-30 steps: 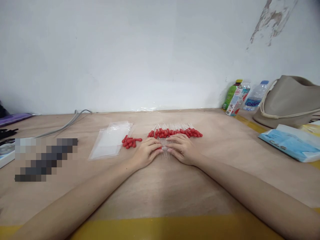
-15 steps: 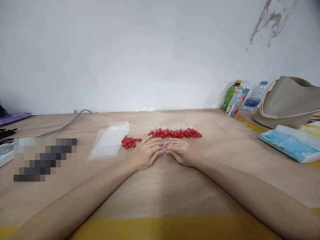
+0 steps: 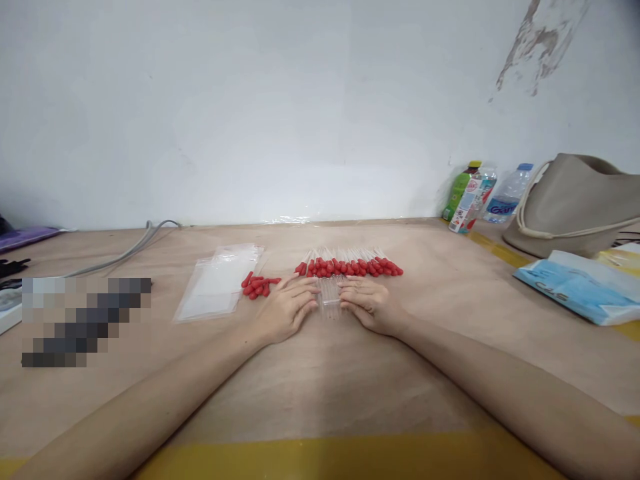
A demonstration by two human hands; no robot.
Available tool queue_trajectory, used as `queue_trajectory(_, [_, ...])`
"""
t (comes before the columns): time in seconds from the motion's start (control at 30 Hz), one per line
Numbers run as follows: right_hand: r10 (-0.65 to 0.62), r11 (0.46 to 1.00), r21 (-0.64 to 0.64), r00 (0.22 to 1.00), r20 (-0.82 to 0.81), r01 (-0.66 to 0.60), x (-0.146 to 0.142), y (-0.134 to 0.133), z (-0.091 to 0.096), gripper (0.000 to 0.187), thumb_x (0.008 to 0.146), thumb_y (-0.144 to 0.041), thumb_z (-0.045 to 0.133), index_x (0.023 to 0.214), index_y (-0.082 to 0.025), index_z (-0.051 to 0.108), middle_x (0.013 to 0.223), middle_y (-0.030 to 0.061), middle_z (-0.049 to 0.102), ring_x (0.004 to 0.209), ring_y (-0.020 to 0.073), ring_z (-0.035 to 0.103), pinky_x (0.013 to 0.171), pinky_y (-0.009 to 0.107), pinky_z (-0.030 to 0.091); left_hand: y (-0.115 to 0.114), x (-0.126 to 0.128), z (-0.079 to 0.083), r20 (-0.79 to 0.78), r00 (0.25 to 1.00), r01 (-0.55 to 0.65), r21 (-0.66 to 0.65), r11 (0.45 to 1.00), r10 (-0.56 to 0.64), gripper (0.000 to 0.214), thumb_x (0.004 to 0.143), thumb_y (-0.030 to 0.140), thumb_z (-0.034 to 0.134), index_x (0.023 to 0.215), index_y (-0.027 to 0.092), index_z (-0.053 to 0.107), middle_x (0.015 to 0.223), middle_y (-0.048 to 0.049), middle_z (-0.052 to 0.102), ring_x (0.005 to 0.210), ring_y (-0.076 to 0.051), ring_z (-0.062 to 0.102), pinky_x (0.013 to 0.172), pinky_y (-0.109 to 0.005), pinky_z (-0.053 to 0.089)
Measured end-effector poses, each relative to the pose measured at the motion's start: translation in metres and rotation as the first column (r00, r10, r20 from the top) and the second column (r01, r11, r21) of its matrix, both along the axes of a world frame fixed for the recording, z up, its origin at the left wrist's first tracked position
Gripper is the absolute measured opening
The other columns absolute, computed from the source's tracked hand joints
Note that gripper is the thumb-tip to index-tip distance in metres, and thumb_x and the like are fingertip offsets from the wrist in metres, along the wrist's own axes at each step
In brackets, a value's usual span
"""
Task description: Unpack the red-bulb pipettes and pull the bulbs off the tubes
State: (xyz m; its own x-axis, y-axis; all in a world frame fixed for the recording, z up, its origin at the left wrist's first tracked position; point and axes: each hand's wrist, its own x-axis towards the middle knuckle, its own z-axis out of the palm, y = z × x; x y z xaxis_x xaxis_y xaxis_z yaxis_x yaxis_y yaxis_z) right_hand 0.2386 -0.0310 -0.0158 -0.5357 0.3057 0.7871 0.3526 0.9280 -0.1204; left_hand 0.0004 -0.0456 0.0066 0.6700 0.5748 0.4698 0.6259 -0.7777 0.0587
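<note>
A small bunch of clear, thin glass-like tubes lies on the table between my two hands. My left hand rests at its left side, fingers stretched toward it and not wrapped round it. Opposite, my right hand has its fingers extended at the tubes' right edge. Just beyond lies a row of droppers with red rubber bulbs, their pale stems pointing to the wall. Loose red rubber bulbs sit in a small pile by my left hand.
Clear plastic bags lie flat at the left, with a grey cable and a pixelated dark area farther left. Bottles, a beige bag and a blue tissue pack stand or lie at the right. Yellow tape crosses the near edge.
My hands have drawn apart slightly, left hand leftward and right hand rightward, so more of the clear tubes shows between them. The rest lies as before; the view has shifted a little.
</note>
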Motion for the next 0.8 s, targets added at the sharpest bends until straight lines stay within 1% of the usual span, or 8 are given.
queue_trajectory(0.1, [-0.17,0.98,-0.115,0.983,-0.064,0.161,0.011,0.005,0.002,0.015,0.084,-0.022,0.05,0.087,-0.02,0.064,0.083,0.0037,0.068,0.086,0.0165,0.06,0.081,0.033,0.047,0.001,-0.01,0.0,0.052,0.997,-0.066,0.037,0.997,0.064,0.023,0.09,0.026,0.039,0.088,0.018,0.06,0.106,-0.0044,0.062,0.107,-0.02,0.051,0.095,-0.039,0.036])
queue_trajectory(0.2, [-0.368,0.916,-0.182,0.93,-0.019,0.359,0.013,0.008,0.002,0.02,0.083,-0.031,0.051,0.084,-0.021,0.068,0.069,0.0033,0.065,0.069,0.0159,0.056,0.067,0.032,0.043,0.003,-0.011,-0.001,0.131,0.987,-0.1,0.073,0.992,0.089,0.022,0.088,0.029,0.043,0.088,0.018,0.061,0.096,-0.0062,0.06,0.089,-0.017,0.055,0.079,-0.031,0.044])
queue_trajectory(0.37, [-0.491,0.843,-0.224,0.869,0.052,0.49,0.008,0.008,0.0,0.023,0.082,-0.028,0.048,0.091,-0.019,0.067,0.066,0.004,0.063,0.066,0.0162,0.054,0.064,0.031,0.036,0.021,-0.019,0.011,0.243,0.937,-0.266,0.037,0.963,0.249,0.028,0.087,0.023,0.037,0.101,0.015,0.059,0.09,-0.0075,0.051,0.08,-0.016,0.053,0.07,-0.027,0.045])
queue_trajectory(0.43, [-0.502,0.832,-0.243,0.863,0.053,0.499,0.007,0.007,0.001,0.023,0.081,-0.024,0.047,0.094,-0.019,0.066,0.069,0.0038,0.064,0.068,0.0164,0.054,0.067,0.031,0.035,0.031,-0.032,0.023,0.276,0.878,-0.396,-0.036,0.918,0.39,0.029,0.084,0.024,0.039,0.102,0.015,0.059,0.09,-0.007,0.051,0.074,-0.015,0.054,0.068,-0.027,0.046])
queue_trajectory(0.53, [-0.518,0.813,-0.267,0.852,0.075,0.517,0.006,0.005,0.003,0.022,0.076,-0.019,0.047,0.091,-0.019,0.063,0.071,0.0026,0.064,0.07,0.0166,0.055,0.07,0.032,0.033,0.042,-0.057,0.042,0.22,0.789,-0.548,-0.169,0.819,0.573,0.029,0.076,0.027,0.048,0.101,0.017,0.058,0.077,-0.0028,0.056,0.068,-0.016,0.056,0.066,-0.028,0.045])
queue_trajectory(0.6, [-0.532,0.794,-0.286,0.841,0.1,0.537,0.005,0.005,0.003,0.018,0.074,-0.018,0.048,0.086,-0.019,0.062,0.07,0.0016,0.064,0.069,0.0164,0.054,0.07,0.032,0.032,0.046,-0.072,0.051,0.157,0.71,-0.625,-0.307,0.718,0.686,0.03,0.072,0.032,0.053,0.097,0.017,0.055,0.072,-0.0009,0.059,0.066,-0.016,0.057,0.062,-0.027,0.044])
queue_trajectory(0.7, [-0.546,0.78,-0.29,0.829,0.12,0.555,0.004,0.005,0.003,0.015,0.072,-0.018,0.048,0.08,-0.019,0.06,0.068,0.0005,0.063,0.068,0.0159,0.054,0.07,0.031,0.03,0.048,-0.086,0.054,0.076,0.676,-0.63,-0.456,0.629,0.733,0.03,0.066,0.039,0.058,0.088,0.018,0.055,0.074,-0.0013,0.062,0.068,-0.017,0.059,0.059,-0.025,0.044])
queue_trajectory(0.8, [-0.548,0.787,-0.268,0.829,0.113,0.556,0.004,0.004,0.002,0.015,0.072,-0.017,0.048,0.08,-0.019,0.06,0.07,0.0007,0.065,0.069,0.0157,0.055,0.071,0.031,0.029,0.05,-0.091,0.051,0.027,0.705,-0.591,-0.53,0.609,0.708,0.034,0.063,0.047,0.059,0.081,0.019,0.057,0.075,-0.002,0.063,0.07,-0.017,0.06,0.059,-0.024,0.043])
